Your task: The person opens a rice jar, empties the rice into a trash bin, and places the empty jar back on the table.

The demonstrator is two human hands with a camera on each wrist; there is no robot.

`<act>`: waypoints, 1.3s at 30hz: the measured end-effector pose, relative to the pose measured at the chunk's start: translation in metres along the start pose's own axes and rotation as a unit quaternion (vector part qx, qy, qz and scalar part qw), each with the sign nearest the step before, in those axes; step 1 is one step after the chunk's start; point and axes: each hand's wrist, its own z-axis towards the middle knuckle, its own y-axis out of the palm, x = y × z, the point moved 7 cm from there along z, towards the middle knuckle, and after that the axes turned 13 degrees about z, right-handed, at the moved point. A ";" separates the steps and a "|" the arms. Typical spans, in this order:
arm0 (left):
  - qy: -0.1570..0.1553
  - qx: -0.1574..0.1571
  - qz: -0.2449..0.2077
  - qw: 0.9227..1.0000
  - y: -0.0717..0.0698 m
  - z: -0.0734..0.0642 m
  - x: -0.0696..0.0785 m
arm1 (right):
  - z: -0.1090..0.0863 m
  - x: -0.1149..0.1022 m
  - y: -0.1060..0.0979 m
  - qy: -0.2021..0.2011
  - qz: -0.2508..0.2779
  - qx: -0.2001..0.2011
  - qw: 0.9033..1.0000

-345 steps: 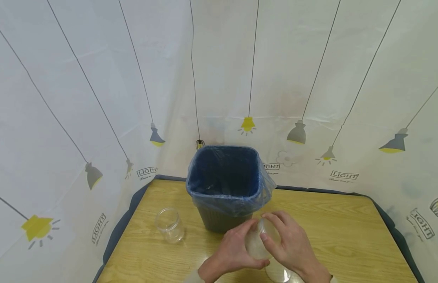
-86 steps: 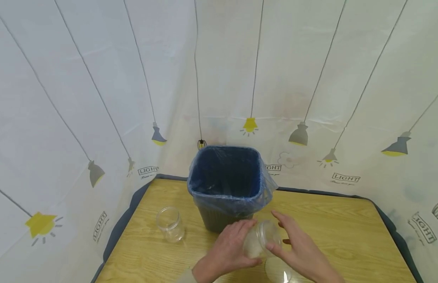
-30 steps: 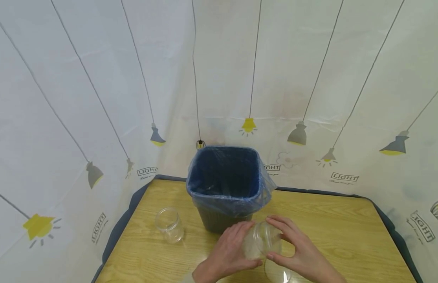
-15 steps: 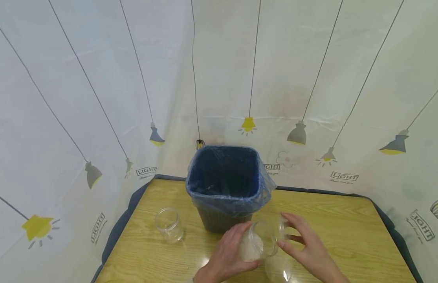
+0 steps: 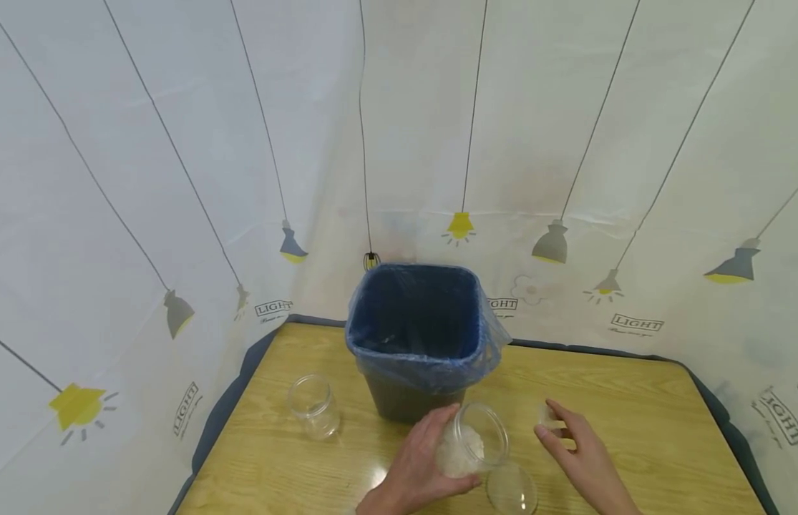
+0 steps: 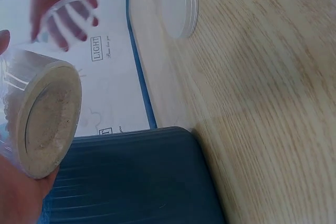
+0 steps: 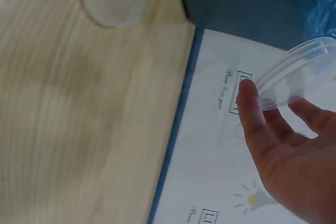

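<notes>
My left hand (image 5: pixel 416 461) grips a clear plastic jar (image 5: pixel 461 450) near the table's front, tilted with its open mouth to the right. Pale, powdery or fine-grained stuff lies in the jar; through its base (image 6: pixel 51 121) it looks beige in the left wrist view. To the right, apart from the jar, my right hand (image 5: pixel 585 461) pinches a clear round lid (image 7: pixel 294 74) by its rim between thumb and fingers. A second clear lid (image 5: pixel 511 490) lies flat on the table, below the jar's mouth.
A dark grey bin (image 5: pixel 411 400) with a blue bag liner (image 5: pixel 431 368) over its rim stands just behind the hands. Left of it, a clear jar (image 5: pixel 315 411) stands uncovered on the wooden table (image 5: pixel 630 408). A printed white cloth (image 5: pixel 566 143) surrounds the table.
The right hand, earlier around the lid on the jar, has pulled the lid off and carried it rightward. The jar's mouth is now uncovered; the left hand still holds the jar.
</notes>
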 end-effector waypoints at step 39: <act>-0.003 -0.001 -0.029 1.000 0.003 0.003 0.005 | 0.000 0.101 0.005 0.035 -0.248 -0.050 0.967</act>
